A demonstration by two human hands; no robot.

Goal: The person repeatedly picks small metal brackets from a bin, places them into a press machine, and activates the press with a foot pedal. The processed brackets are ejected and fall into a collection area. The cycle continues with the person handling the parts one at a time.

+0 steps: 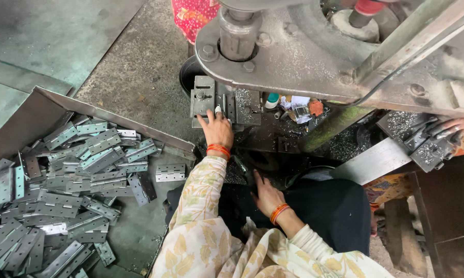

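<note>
Left hand (217,128): fingers apart, flat on hinge (215,109) at press die (226,105). Right hand (266,196): on lap, finger state cannot be told. Hinge pile (62,180) at left.

**Counts at the press**

Two hands of the person show: the left hand (216,128) and the right hand (267,194). One press (293,51) stands above one die block (226,107). One tray (108,114) holds metal hinges (62,195), dozens, too many to count. One more hinge pile (427,144) lies right.
</note>
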